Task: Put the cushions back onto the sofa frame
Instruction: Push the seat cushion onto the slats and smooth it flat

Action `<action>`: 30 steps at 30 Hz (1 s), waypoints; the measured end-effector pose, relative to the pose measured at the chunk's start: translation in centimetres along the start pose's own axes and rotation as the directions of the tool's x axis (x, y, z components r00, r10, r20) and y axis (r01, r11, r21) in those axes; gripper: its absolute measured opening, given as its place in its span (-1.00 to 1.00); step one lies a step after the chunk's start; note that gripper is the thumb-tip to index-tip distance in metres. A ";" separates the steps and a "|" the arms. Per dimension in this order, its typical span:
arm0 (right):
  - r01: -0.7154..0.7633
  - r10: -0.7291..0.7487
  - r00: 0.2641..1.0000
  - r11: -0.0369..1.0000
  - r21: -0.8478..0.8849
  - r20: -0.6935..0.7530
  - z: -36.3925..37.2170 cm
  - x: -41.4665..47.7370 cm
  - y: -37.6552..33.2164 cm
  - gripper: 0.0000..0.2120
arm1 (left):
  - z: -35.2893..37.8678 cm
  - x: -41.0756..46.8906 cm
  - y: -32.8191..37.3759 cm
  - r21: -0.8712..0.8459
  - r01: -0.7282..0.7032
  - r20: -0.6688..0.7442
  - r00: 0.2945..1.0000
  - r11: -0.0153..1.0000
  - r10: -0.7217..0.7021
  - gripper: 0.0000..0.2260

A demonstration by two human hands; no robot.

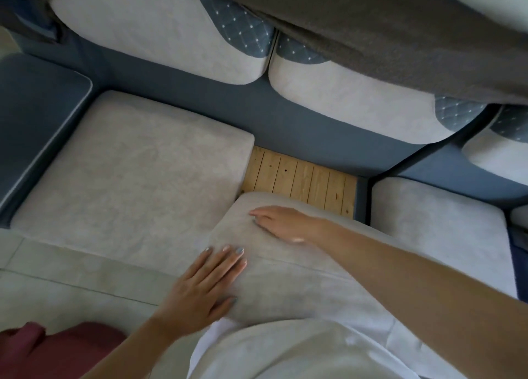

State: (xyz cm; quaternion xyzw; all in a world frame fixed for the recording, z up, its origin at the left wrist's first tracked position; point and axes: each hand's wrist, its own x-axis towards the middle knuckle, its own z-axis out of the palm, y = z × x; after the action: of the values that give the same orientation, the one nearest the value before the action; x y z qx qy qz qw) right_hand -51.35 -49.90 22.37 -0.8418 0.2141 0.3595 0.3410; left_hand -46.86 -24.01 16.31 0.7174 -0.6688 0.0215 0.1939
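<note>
White garment (300,350), grey-blue nail polish (239,250)

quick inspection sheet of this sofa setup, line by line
surface: sofa frame, its wooden slats bare behind the middle seat cushion
job's things: middle seat cushion only part way in and skewed; left seat cushion and right seat cushion in place; back cushions against the backrest
clutter: maroon cloth at lower left
grippers: left hand and right hand both flat on the middle seat cushion, fingers straight
cables: nothing seen
surroundings: brown throw over the backrest; blue armrest at left
</note>
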 end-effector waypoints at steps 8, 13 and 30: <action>0.114 -0.114 0.991 0.994 0.003 0.072 1.4 1.6 -3.3 -0.56 | -0.4 -1.0 -1.7 0.087 -0.108 0.034 0.994 0.990 0.106 -0.50; 0.275 -0.262 0.961 0.945 0.176 -0.090 0.5 1.1 -5.6 -0.58 | -0.2 -0.7 -0.6 0.049 -0.091 -0.026 0.995 0.995 0.092 -0.59; 0.021 -0.386 0.752 0.824 -0.566 -0.534 5.6 -6.4 3.2 -0.52 | -0.7 1.4 -0.3 -0.218 0.025 -0.064 0.997 0.976 -0.040 -0.55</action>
State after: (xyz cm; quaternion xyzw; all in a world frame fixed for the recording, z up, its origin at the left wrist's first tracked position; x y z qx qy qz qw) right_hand -60.05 -47.25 22.96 -0.9910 0.1107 0.0613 0.0441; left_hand -46.29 -25.14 17.31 0.7016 -0.6484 -0.0307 0.2941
